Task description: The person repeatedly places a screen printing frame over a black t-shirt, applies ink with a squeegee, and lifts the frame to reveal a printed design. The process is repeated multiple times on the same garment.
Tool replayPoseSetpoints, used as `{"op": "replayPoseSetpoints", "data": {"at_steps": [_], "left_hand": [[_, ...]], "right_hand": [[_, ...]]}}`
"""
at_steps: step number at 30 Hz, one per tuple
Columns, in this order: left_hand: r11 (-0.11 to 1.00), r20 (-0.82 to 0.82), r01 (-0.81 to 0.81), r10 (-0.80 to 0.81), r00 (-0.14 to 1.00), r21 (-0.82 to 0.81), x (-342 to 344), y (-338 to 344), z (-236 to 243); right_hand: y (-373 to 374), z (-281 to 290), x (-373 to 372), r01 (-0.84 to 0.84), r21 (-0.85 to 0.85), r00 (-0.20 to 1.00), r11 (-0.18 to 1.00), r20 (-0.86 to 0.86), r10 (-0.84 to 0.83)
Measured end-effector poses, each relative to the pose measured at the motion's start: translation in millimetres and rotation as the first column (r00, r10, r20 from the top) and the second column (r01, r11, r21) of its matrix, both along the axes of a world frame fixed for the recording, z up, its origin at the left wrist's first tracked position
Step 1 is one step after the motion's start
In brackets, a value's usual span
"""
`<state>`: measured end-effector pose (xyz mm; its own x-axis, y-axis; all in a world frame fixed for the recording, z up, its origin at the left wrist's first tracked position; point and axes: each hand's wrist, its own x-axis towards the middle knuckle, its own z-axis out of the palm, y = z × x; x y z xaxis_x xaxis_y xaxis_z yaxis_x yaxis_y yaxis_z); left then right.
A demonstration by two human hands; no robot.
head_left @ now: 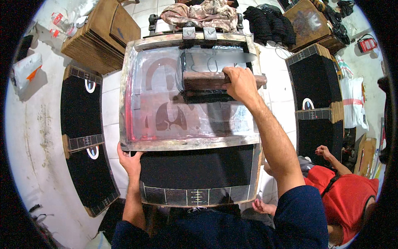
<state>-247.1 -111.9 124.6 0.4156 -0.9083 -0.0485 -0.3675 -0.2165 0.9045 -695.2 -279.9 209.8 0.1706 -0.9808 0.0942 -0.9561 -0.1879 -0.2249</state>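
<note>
My right hand point(241, 84) is closed around the dark wooden handle of a squeegee point(203, 80), near the handle's right end. The squeegee rests on the mesh in the far right part of a screen printing frame point(186, 144), with wet black ink point(199, 98) smeared along it. Large curved shapes show in the mesh, and red stains run down its left side. At the frame's near left corner, my left hand point(129, 163) grips the rim with thumb and fingers. Beneath the frame, black fabric point(199, 167) lies on a board with a marked near edge point(166, 195).
Boards with black fabric point(81, 110) line the left, and more fabric-covered boards point(315, 83) the right. Stacked brown boards point(97, 37) stand far left. A crumpled stained cloth point(199, 16) lies behind the frame. Close on my right is a person in red point(344, 191).
</note>
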Motion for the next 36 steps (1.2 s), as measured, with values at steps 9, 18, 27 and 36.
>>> {"op": "replayPoseSetpoints", "data": {"at_steps": [9,18,27,36], "left_hand": [[0.999,-0.023,-0.006,0.007,1.0,0.034,-0.6,-0.3,10.9],[0.999,-0.049,-0.023,0.025,0.998,0.044,-1.0,0.2,13.5],[0.979,-0.117,0.061,-0.085,0.989,-0.195,-16.4,-9.7,86.3],[0.91,0.232,0.189,-0.106,0.967,-0.37,114.3,-68.5,54.7]], "right_hand": [[-63.3,-16.7,-20.6,-0.05,0.039,0.996,0.998,-0.066,0.052],[-170.5,-38.0,-34.1,0.104,-0.274,0.988,0.956,-0.079,-0.131],[180.6,4.5,79.9,0.261,-0.299,0.938,0.918,0.302,-0.169],[56.6,208.5,60.0,0.275,-0.634,0.961,0.723,0.211,-0.18]]}}
